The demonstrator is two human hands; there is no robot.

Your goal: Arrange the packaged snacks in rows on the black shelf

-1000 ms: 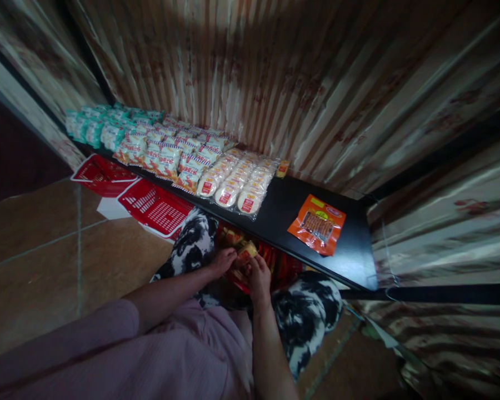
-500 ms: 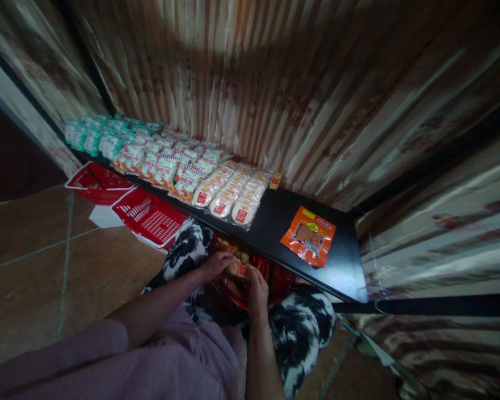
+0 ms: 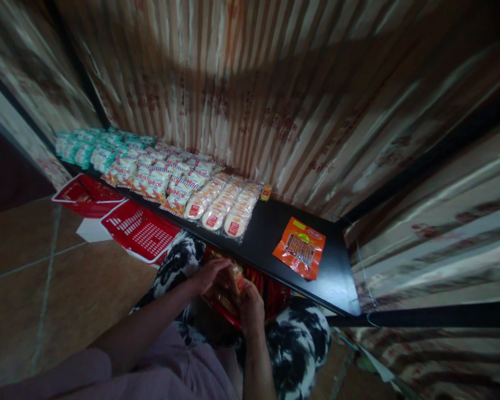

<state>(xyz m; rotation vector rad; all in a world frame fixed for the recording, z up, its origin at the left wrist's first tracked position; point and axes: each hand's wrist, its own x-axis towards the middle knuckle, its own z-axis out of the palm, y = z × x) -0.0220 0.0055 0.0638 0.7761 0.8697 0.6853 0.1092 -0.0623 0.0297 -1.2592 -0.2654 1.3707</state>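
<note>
My right hand (image 3: 250, 304) is closed on a small snack packet (image 3: 236, 279), clear with orange and red print, which stands tilted between my hands. The fingers of my left hand (image 3: 210, 275) curl at the packet's upper left end, and their tips are partly hidden. Below my hands, between my knees, is a red basket (image 3: 230, 320) with more wrapped snacks, partly under the shelf. Just above, on the black shelf (image 3: 258, 244), lie rows of round white crackers in clear wrappers (image 3: 236, 223).
Further left on the shelf stand white-and-orange snack bags (image 3: 152, 180) and green packs (image 3: 83, 153). An orange pouch (image 3: 300, 248) lies near the right end; a small yellow packet (image 3: 265, 192) sits at the back. Red baskets (image 3: 144, 230) stand on the floor at left. A pleated curtain hangs behind.
The packet has turned from lying nearly level between both hands to a more upright tilt. My hands have shifted slightly, and the whole view has moved a little.
</note>
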